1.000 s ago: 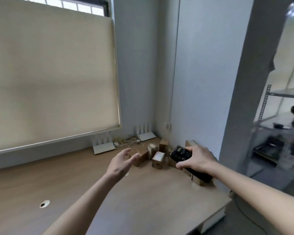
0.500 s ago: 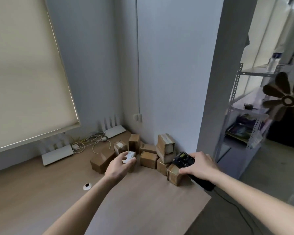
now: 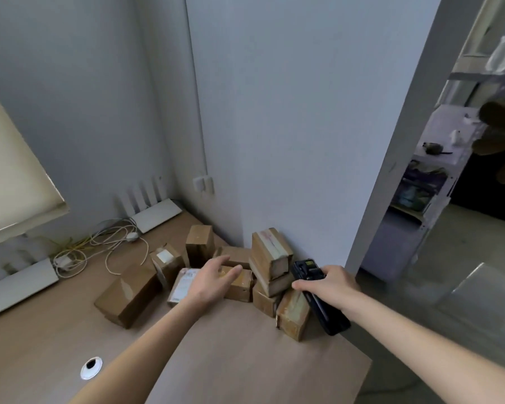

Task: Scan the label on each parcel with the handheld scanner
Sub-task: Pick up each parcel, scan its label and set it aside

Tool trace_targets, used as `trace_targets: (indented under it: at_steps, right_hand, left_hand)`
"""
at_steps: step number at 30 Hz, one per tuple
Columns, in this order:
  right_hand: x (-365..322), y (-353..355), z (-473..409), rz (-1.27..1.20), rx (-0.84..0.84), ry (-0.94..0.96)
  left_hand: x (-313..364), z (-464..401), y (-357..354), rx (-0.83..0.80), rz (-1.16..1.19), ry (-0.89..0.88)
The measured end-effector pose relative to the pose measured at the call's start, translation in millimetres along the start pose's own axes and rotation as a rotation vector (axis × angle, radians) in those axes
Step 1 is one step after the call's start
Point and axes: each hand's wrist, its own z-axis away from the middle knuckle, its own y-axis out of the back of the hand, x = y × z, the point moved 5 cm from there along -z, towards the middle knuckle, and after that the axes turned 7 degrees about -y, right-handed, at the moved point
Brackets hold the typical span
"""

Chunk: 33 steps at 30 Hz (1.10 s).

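The right hand (image 3: 330, 287) has its fingers curled round the black handheld scanner (image 3: 318, 293), head raised toward the parcels, presumably so a label can be read as soon as one is turned up. The left hand (image 3: 209, 279) reaches in with fingers straight and spread, holding nothing, over a small parcel with a white label (image 3: 182, 282) and a brown parcel (image 3: 239, 284) beside it, likely to pick or turn one. The parcels crowd the tabletop (image 3: 231, 360) corner against the wall; a leaning stack (image 3: 270, 259) stands just beside the scanner and may block its aim. Loose cables (image 3: 105, 243) and a white router (image 3: 155, 214) lie further back.
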Motion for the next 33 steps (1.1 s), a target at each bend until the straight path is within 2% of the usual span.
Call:
trace_targets:
  at_steps: [13,18,23,26,33]
  right_hand:
    - [-27.7,-30.0,-149.3,-0.105,-0.152,-0.118]
    - [-23.1,-46.6,-175.8,-0.221,-0.247,-0.183]
    - [-32.7,-45.9,-182.3,-0.337,-0.279,-0.175]
    - [-46.3,-41.4,-170.7,-0.414,-0.283,-0.135]
    - [-86.4,-40.4,-98.0,-0.563,-0.269,0.019]
  left_hand:
    - [0.4,-178.0,-76.9,-0.135,-0.134,0.011]
    - [-1.9,-201.8,-101.5,-0.189,-0.126,0.042]
    - [-9.7,-200.0,-87.2,-0.179,-0.051,0.111]
    - [-11.5,-184.8,-68.2,-0.128,0.072,0.157]
    - [-7.3,-112.7,-1.6,0.167,0.298,0.196]
